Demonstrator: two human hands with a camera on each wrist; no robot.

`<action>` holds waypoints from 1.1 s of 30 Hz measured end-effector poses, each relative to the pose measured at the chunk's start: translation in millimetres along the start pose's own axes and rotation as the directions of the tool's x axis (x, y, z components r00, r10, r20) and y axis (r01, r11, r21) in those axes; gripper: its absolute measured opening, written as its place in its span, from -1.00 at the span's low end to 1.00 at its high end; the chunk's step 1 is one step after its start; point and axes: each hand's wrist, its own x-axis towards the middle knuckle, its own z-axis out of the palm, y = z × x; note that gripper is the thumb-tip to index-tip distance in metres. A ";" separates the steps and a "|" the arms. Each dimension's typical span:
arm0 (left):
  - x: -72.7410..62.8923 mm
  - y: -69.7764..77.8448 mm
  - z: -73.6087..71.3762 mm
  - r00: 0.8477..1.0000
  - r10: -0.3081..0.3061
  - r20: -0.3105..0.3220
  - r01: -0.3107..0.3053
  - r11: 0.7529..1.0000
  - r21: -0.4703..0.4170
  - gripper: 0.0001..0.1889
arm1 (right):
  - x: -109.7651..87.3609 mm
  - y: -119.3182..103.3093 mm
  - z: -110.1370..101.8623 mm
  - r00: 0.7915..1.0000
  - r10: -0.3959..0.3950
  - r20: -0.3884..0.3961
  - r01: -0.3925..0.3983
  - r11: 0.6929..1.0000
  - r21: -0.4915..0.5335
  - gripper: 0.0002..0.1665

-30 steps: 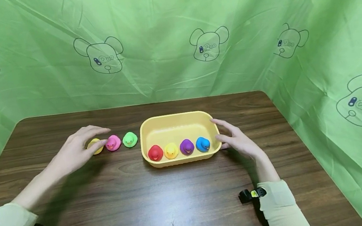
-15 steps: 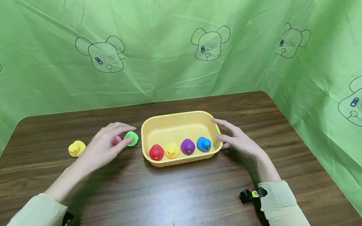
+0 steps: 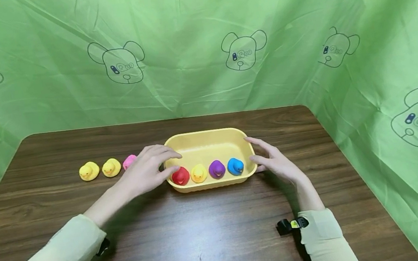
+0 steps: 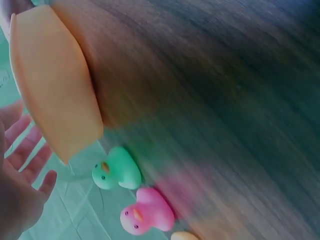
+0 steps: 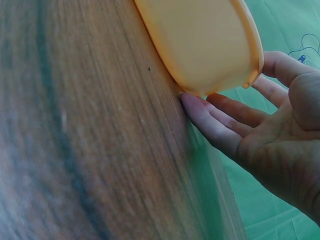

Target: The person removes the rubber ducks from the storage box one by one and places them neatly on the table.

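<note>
A yellow plastic tub [image 3: 210, 138] stands on the table with a red rubber duck [image 3: 181, 176], a yellow duck [image 3: 199, 174], a purple duck [image 3: 216, 169] and a blue duck [image 3: 235, 166] lined along its near side. My left hand [image 3: 150, 168] reaches across the tub's left end, fingers spread and holding nothing, its thumb tip overlapping the red duck in the head view. My right hand [image 3: 276, 163] touches the tub's right end with loosely extended fingers. Left of the tub sit a green duck [image 4: 117, 170], hidden behind my left hand in the head view, and a pink duck [image 3: 129, 161].
Two more yellow ducks, the outer one [image 3: 89, 171] and the inner one [image 3: 111, 167], continue the row to the left on the brown wooden table [image 3: 197, 240]. Green cloth [image 3: 182, 62] printed with bear heads hangs behind and beside the table.
My left hand has moved right along the row of ducks, from the inner yellow duck to over the tub's left end. My right hand stays at the tub; the ducks keep their places.
</note>
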 end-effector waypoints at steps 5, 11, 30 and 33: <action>4.3 3.7 7.3 0.999 0.027 0.042 -0.029 0.999 0.033 -0.68 | 0.5 -0.2 0.5 1.000 0.003 -0.003 -0.003 1.000 0.007 -0.24; 7.6 7.0 13.1 0.995 0.024 0.093 -0.030 0.997 0.068 -0.65 | 0.9 0.6 0.1 1.000 0.007 -0.004 -0.007 1.000 0.009 -0.24; 21.2 19.8 9.4 0.969 -0.059 0.240 0.030 0.992 0.121 -0.75 | 0.3 0.4 -0.1 1.000 0.016 -0.006 -0.016 1.000 0.011 -0.23; 21.7 20.0 9.9 0.967 -0.069 0.246 0.039 0.991 0.125 -0.81 | 0.6 -0.5 0.1 1.000 0.018 -0.007 -0.018 1.000 0.011 -0.23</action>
